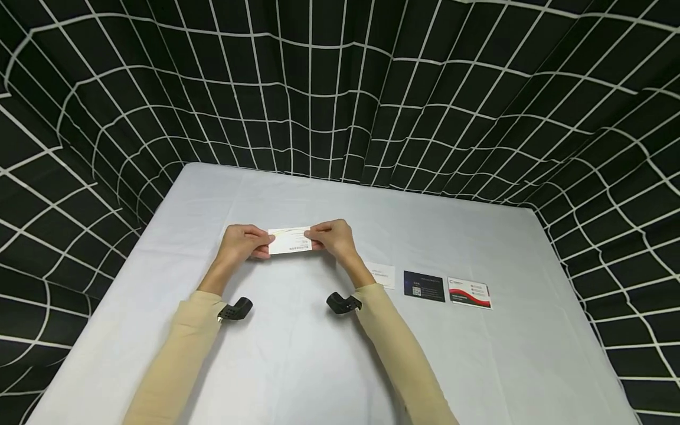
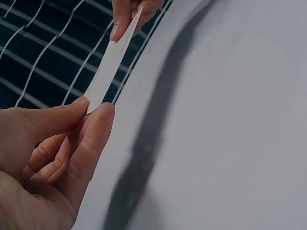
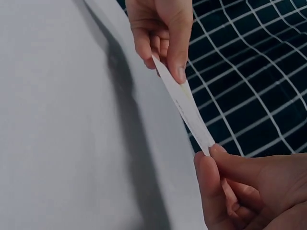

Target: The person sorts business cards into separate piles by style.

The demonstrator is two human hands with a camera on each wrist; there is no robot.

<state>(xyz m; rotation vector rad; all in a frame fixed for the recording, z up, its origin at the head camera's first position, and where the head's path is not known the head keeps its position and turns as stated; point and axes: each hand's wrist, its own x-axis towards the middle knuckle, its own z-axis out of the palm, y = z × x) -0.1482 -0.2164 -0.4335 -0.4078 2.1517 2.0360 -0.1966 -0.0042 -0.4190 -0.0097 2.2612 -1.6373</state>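
Observation:
A white business card (image 1: pixel 289 241) with small print and a thin gold curve is held level between both hands, raised above the table. My left hand (image 1: pixel 244 243) pinches its left end between thumb and fingers. At the opposite end, my right hand (image 1: pixel 330 237) pinches it the same way. In the left wrist view the card (image 2: pixel 108 72) appears nearly edge-on, with the left hand (image 2: pixel 53 148) at its lower end. The right wrist view shows the card (image 3: pixel 184 108) slanting down to the right hand (image 3: pixel 249 187).
On the white-covered table (image 1: pixel 287 360), three cards lie in a row at right: a white card (image 1: pixel 383 275) partly behind the right forearm, a dark card (image 1: pixel 424 286), and a white card with a red-and-black wave (image 1: pixel 470 293). A black curtain with white grid lines (image 1: pixel 319 88) surrounds the table.

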